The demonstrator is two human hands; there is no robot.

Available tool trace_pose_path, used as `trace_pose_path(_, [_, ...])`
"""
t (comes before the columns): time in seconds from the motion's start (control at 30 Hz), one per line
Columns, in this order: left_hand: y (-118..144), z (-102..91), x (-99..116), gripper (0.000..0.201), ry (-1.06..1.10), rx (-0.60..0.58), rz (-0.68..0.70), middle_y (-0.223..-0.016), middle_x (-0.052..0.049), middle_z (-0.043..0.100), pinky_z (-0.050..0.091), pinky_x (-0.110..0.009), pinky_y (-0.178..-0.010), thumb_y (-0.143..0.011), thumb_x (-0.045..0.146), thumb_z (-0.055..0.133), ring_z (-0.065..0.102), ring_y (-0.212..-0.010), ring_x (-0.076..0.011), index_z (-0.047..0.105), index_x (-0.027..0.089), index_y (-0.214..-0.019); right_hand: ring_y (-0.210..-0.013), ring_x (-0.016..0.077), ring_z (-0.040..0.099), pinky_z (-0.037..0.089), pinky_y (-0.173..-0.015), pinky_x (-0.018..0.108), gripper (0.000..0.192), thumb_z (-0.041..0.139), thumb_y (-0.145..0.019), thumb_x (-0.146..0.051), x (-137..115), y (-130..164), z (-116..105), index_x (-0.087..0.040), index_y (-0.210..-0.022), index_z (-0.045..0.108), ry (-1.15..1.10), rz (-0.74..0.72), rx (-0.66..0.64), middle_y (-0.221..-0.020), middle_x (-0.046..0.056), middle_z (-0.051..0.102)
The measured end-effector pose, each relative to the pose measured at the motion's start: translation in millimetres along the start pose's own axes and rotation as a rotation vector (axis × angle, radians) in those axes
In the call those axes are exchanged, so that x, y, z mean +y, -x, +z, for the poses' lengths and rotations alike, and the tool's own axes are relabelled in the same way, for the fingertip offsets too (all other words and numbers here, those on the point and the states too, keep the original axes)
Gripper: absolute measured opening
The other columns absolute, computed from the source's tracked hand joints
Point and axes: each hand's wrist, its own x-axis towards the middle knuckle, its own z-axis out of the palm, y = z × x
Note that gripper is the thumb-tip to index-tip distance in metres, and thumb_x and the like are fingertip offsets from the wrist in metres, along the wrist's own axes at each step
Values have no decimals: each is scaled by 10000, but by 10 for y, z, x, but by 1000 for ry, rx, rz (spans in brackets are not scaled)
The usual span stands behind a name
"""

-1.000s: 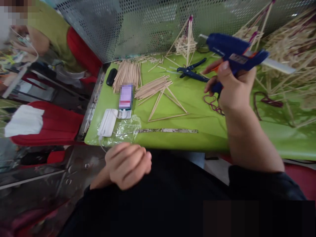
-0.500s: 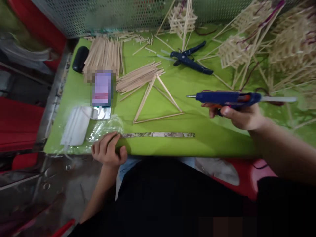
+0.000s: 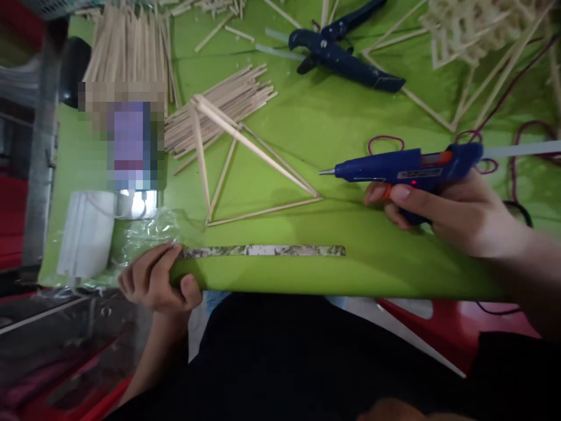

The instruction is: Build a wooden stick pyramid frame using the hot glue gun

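Over the green desk (image 3: 272, 272) where the stick frame (image 3: 263, 152) stood, the glue gun (image 3: 381, 166) grasped in the right hand (image 3: 468, 210) had come level, its nozzle (image 3: 326, 172) apparently within reach of the frame's right corner, while the left hand (image 3: 160, 286) lay loosely curled at the patterned strip (image 3: 263, 250), its grip unclear.

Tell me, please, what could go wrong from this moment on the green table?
First, the blue glue gun in the right hand shows a small red light, so its silver metal nozzle may be hot and could burn skin.

Second, that nozzle points toward the angular open frame of pale wooden sticks and might knock it.

Third, the left hand is at the left end of the narrow patterned strip and could shift it.
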Motion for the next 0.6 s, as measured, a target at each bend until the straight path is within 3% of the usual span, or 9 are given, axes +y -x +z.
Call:
trace_pose_path(0.1, [0, 21, -20, 533, -20, -6, 7, -1170, -191, 803, 551, -573, -935, -885, 468, 533, 748, -1036, -388, 773, 196, -1276, -585, 140, 587, 459, -513, 317, 253, 741, -1016, -587, 12, 39, -27, -358, -937, 813, 93, 44, -25, -710, -20, 680])
trace_pose_path(0.3, [-15, 96, -68, 516, -23, 79, 74, -1106, -176, 809, 543, -549, -850, -934, 495, 489, 754, -969, -355, 790, 182, -1213, -590, 140, 625, 470, -496, 298, 369, 768, -977, -644, 13, -8, -74, -290, -874, 796, 111, 57, -37, -771, 16, 734])
trace_pose_path(0.6, [-73, -3, 28, 489, 36, -13, 14, -1202, -197, 801, 532, -605, -920, -989, 451, 512, 745, -1081, -393, 775, 159, -1280, -498, 144, 616, 459, -414, 271, 582, 826, -854, -777, -65, -49, -74, -207, -765, 751, 159, 130, -62, -620, 55, 676])
